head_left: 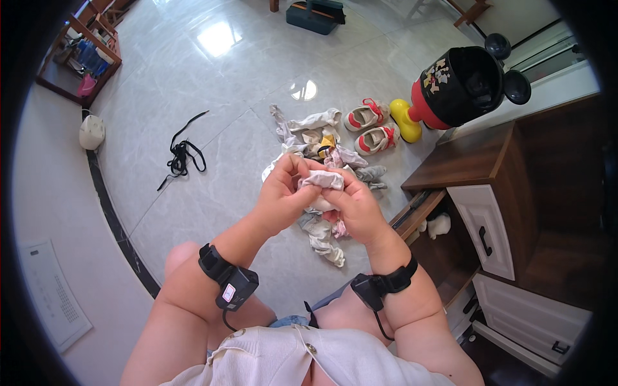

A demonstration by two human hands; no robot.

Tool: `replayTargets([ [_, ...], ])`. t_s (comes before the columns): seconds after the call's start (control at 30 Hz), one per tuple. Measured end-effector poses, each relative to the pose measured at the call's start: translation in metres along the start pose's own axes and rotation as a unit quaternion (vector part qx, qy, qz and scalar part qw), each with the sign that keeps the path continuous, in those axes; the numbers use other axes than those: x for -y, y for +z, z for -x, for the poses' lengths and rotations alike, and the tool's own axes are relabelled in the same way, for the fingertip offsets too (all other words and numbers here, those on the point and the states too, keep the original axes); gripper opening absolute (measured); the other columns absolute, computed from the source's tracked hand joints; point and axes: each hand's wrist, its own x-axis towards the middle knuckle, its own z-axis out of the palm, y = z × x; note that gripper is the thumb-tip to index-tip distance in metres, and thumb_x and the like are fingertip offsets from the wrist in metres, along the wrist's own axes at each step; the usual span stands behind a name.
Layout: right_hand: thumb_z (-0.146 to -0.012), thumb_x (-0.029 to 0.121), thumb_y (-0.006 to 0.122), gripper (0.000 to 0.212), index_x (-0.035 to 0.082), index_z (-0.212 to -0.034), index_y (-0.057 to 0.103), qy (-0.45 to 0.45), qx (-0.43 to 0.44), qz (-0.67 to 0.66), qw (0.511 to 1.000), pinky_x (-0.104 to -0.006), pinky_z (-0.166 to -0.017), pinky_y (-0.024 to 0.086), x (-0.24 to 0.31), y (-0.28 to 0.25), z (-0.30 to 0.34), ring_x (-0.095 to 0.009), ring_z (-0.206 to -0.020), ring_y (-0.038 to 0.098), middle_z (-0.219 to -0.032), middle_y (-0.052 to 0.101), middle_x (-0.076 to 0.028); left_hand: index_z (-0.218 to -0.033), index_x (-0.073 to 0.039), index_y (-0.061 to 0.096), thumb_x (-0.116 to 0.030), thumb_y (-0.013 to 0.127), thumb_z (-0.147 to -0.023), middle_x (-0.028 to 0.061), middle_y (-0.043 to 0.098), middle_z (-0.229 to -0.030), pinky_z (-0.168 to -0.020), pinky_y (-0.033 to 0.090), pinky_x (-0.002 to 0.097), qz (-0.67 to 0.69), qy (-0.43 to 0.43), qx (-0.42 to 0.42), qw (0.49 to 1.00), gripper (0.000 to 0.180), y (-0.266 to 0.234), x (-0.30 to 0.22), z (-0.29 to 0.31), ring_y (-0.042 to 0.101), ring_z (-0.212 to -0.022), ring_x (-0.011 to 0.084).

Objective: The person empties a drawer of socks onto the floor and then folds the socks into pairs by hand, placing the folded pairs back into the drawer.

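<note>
Between my two hands is a whitish sock (324, 179), bunched up and pinched at both ends. My left hand (288, 195) grips its left side with thumb and fingers, and my right hand (355, 204) closes on its right side. Beneath and beyond them, a loose pile of socks (313, 121) in white, grey and pink spreads over the tiled floor. Part of the pile is hidden behind my hands. A pale sock (326, 243) with darker patches lies at the pile's near end.
Red-and-white shoes (373, 139) stand right of the pile, by a black-and-red bin (450, 87) on a yellow foot. An open drawer (444, 248) of the brown cabinet (476, 151) holds white items. A black cord (182, 156) lies left; a dustpan (313, 18) stands far off.
</note>
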Motion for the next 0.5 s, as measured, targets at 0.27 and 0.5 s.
replayTargets([
  [0.27, -0.088, 0.014, 0.056, 0.028, 0.01, -0.115, 0.057, -0.065, -0.017, -0.008, 0.998, -0.0163, -0.05, 0.04, -0.001, -0.002, -0.001, -0.002, -0.064, 0.051, -0.084, 0.059, 0.003, -0.133, -0.007, 0.037, -0.005, 0.062, -0.082, 0.0042, 0.053, -0.117, -0.072, 0.048, 0.0235, 0.021, -0.169, 0.034, 0.985, 0.056, -0.001, -0.006, -0.001, 0.054, -0.099, 0.01],
  [0.5, -0.086, 0.013, 0.064, 0.023, 0.004, -0.107, 0.058, -0.289, -0.081, 0.171, 0.939, -0.0181, -0.064, 0.045, -0.009, -0.02, -0.014, -0.005, -0.071, 0.053, -0.088, 0.057, 0.002, -0.125, -0.009, 0.034, 0.0, 0.064, -0.078, 0.008, 0.056, -0.109, -0.075, 0.048, 0.0251, -0.04, -0.085, 0.034, 0.995, 0.056, -0.005, -0.002, -0.002, 0.056, -0.096, 0.0118],
])
